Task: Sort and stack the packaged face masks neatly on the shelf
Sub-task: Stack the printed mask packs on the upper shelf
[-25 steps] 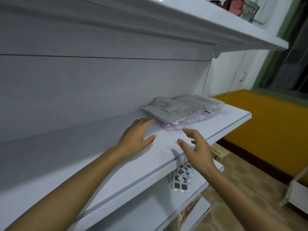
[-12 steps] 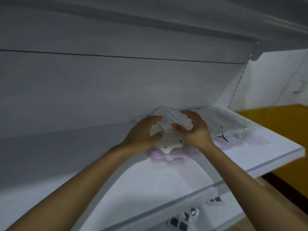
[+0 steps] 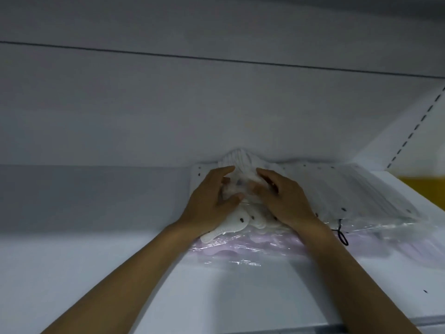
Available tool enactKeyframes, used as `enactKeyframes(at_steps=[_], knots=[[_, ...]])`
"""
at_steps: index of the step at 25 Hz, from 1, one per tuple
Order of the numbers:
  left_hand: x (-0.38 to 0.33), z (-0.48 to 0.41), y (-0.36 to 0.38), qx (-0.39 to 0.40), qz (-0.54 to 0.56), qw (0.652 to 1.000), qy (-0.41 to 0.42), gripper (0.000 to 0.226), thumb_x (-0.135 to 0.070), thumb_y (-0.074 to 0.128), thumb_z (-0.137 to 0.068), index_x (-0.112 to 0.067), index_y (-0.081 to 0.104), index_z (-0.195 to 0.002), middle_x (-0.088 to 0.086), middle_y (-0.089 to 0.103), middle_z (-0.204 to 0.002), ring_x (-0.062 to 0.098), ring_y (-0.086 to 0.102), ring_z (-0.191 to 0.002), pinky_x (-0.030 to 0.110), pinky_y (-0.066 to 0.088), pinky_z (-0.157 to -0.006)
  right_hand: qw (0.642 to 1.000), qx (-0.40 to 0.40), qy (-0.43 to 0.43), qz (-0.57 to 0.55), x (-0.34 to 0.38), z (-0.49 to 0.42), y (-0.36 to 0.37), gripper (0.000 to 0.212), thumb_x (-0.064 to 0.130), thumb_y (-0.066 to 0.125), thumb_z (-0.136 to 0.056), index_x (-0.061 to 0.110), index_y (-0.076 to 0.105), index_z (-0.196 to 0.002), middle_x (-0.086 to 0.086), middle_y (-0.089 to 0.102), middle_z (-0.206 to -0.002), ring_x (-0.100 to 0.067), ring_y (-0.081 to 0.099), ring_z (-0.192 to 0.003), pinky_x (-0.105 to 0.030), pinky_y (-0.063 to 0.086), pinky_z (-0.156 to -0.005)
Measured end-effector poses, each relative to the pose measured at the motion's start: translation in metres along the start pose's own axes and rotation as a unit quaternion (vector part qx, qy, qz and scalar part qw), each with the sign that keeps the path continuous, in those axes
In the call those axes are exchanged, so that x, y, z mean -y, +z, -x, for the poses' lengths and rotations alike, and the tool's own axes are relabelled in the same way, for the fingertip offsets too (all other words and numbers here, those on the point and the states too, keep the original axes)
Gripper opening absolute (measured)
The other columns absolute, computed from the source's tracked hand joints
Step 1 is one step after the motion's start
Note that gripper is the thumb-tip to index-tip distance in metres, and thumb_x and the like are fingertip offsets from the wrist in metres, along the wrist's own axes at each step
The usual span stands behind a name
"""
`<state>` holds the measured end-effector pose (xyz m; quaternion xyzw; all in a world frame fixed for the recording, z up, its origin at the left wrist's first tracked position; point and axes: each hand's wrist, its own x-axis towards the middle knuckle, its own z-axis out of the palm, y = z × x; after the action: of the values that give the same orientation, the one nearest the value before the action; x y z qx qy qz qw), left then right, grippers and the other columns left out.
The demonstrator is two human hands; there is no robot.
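The shelf (image 3: 96,273) shows bare white on the left. The left hand (image 3: 212,201) has its fingers bent over the white pack (image 3: 240,162), and its thumb presses on the near part. This pack sits at the back of the shelf, bunched up against the wall (image 3: 216,104). It lies on top of a pink pack (image 3: 240,247). The right hand (image 3: 286,201) grips the same white pack from the other side, with its fingers curled in. Just to the right is a pile (image 3: 361,189) of more packs in clear wrap. A black loop (image 3: 342,235) pokes out at its near edge.

The packs look light and soft, and they crumple when squeezed. The clear wrap is likely slippery, so one pack may slide off another. It is best to hold a pack flat by its two short sides and not squash the middle.
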<state>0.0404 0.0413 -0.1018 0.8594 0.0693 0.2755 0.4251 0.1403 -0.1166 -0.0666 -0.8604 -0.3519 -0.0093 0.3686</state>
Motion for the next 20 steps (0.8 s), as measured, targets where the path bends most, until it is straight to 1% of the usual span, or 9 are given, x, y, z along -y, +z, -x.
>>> enactKeyframes(at_steps=[2, 4, 7, 10, 12, 14, 17, 18, 20], knots=[[0.0, 0.001, -0.001, -0.011, -0.007, 1.0, 0.009, 0.054, -0.036, 0.067, -0.084, -0.026, 0.047, -0.133, -0.015, 0.052, -0.121, -0.003, 0.051, -0.107, 0.009, 0.041, -0.088, 0.999, -0.022, -0.002, -0.034, -0.004, -0.001, 0.001, 0.043, 0.043, 0.051, -0.094, 0.024, 0.055, -0.131, 0.009, 0.064, -0.118, -0.007, 0.057, -0.105, -0.009, 0.035, -0.082], [0.001, -0.001, -0.001, -0.01, -0.044, 0.998, 0.033, 0.047, -0.046, 0.06, -0.082, -0.025, 0.057, -0.124, -0.014, 0.056, -0.117, 0.0, 0.053, -0.104, 0.014, 0.042, -0.087, 0.998, -0.047, -0.023, -0.03, -0.005, -0.002, 0.002, 0.035, 0.037, 0.045, -0.098, 0.018, 0.058, -0.125, 0.01, 0.063, -0.093, -0.008, 0.055, -0.086, -0.004, 0.033, -0.068], [0.003, -0.002, -0.002, 0.014, -0.095, 0.993, 0.072, 0.048, -0.055, 0.044, -0.085, -0.024, 0.067, -0.114, -0.019, 0.058, -0.118, 0.003, 0.05, -0.113, 0.011, 0.037, -0.094, 0.996, -0.087, -0.026, 0.018, -0.008, -0.003, 0.007, 0.032, 0.027, 0.039, -0.102, 0.005, 0.058, -0.115, 0.005, 0.051, -0.073, -0.019, 0.052, -0.071, -0.025, 0.026, -0.06], [-0.006, 0.0, -0.003, 0.01, -0.065, 0.996, 0.055, 0.054, -0.059, 0.032, -0.088, -0.025, 0.071, -0.105, -0.017, 0.063, -0.11, 0.001, 0.052, -0.109, 0.009, 0.035, -0.093, 0.978, -0.186, -0.061, 0.077, -0.002, 0.002, 0.005, 0.031, 0.014, 0.041, -0.1, 0.005, 0.056, -0.126, -0.013, 0.068, -0.09, -0.033, 0.062, -0.085, -0.028, 0.035, -0.066], [-0.02, -0.005, -0.007, -0.032, 0.059, 0.998, -0.023, 0.055, -0.073, 0.033, -0.083, -0.031, 0.069, -0.082, -0.013, 0.066, -0.086, 0.002, 0.059, -0.087, 0.017, 0.041, -0.082, 0.935, -0.229, -0.22, 0.159, 0.009, 0.011, 0.009, 0.043, 0.005, 0.051, -0.086, 0.004, 0.056, -0.128, -0.017, 0.067, -0.115, -0.027, 0.057, -0.103, -0.033, 0.042, -0.083], [-0.035, -0.012, -0.015, -0.049, 0.238, 0.965, -0.099, 0.051, -0.076, 0.049, -0.077, -0.027, 0.06, -0.067, -0.004, 0.06, -0.071, 0.01, 0.057, -0.071, 0.025, 0.043, -0.073, 0.883, -0.213, -0.369, 0.196, 0.018, 0.016, 0.022, 0.044, 0.007, 0.052, -0.084, 0.004, 0.058, -0.127, -0.015, 0.06, -0.129, -0.025, 0.052, -0.12, -0.033, 0.039, -0.099], [-0.042, -0.01, -0.024, -0.07, 0.369, 0.918, -0.129, 0.032, -0.042, 0.07, -0.071, -0.012, 0.07, -0.08, 0.009, 0.072, -0.082, 0.021, 0.068, -0.079, 0.035, 0.05, -0.078, 0.9, -0.128, -0.391, 0.142, 0.025, 0.021, 0.036, 0.048, 0.03, 0.056, -0.085, 0.008, 0.059, -0.128, -0.008, 0.053, -0.139, -0.021, 0.042, -0.133, -0.033, 0.031, -0.111], [-0.043, -0.007, -0.024, -0.079, 0.362, 0.92, -0.127, 0.029, -0.036, 0.069, -0.071, -0.011, 0.072, -0.084, 0.009, 0.073, -0.082, 0.021, 0.07, -0.079, 0.035, 0.051, -0.076, 0.915, -0.11, -0.377, 0.096, 0.027, 0.025, 0.037, 0.051, 0.038, 0.058, -0.085, 0.01, 0.061, -0.127, -0.004, 0.052, -0.14, -0.018, 0.042, -0.134, -0.033, 0.031, -0.111], [-0.046, -0.004, -0.024, -0.091, 0.34, 0.93, -0.109, 0.025, -0.032, 0.065, -0.074, -0.012, 0.072, -0.088, 0.004, 0.074, -0.082, 0.017, 0.071, -0.078, 0.03, 0.053, -0.071, 0.924, -0.15, -0.35, -0.019, 0.028, 0.027, 0.032, 0.045, 0.039, 0.062, -0.085, 0.01, 0.066, -0.119, 0.0, 0.055, -0.134, -0.015, 0.047, -0.129, -0.032, 0.038, -0.107]])
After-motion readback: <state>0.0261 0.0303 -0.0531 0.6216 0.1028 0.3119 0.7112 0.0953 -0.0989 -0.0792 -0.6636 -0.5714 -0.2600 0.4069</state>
